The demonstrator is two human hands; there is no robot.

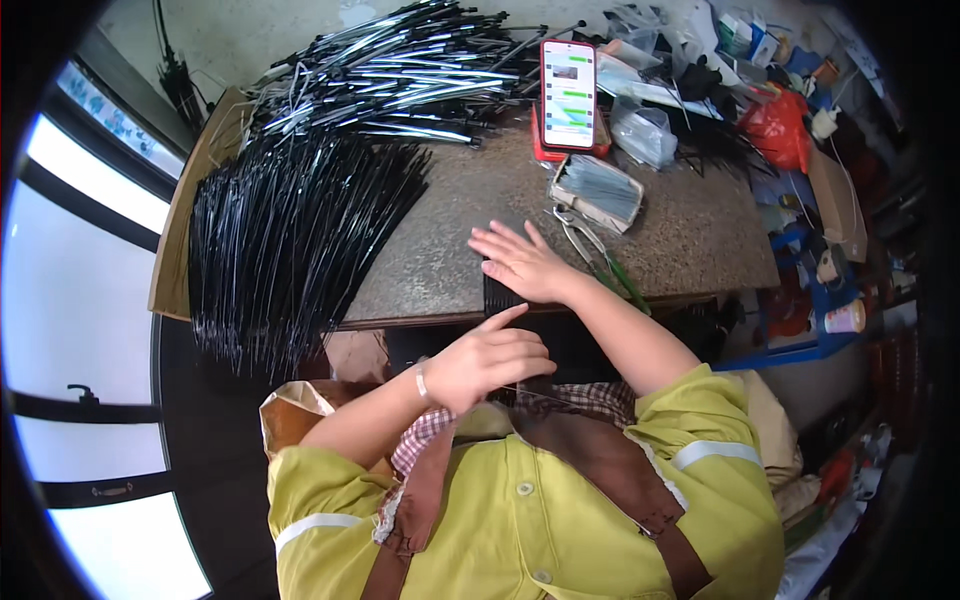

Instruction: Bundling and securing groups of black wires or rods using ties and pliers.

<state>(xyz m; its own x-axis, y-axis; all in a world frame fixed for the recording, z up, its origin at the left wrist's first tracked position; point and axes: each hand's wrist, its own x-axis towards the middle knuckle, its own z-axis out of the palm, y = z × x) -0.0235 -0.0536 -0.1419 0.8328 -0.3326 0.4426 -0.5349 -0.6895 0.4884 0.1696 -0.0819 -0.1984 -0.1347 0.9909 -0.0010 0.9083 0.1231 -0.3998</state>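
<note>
My right hand [525, 264] lies palm down at the table's front edge with its fingers spread. It rests on a small bundle of thin black strips [503, 296], partly covered by the palm. Just below the edge and closer to my body is my left hand [485, 362], its index finger raised and the other fingers curled in. What those fingers close on is hidden, though a fine strand shows beside them. Pliers with green handles [603, 258] lie beyond my right wrist. A small open box of thin grey pieces [600, 190] sits behind the pliers.
Long black strands [290, 230] are heaped on the left, hanging over the table [430, 270] edge. More shiny black strips [400, 75] pile up behind. A phone [568, 95] stands upright at the back. Clear plastic bags [642, 132] and a red bag [778, 130] are to the right.
</note>
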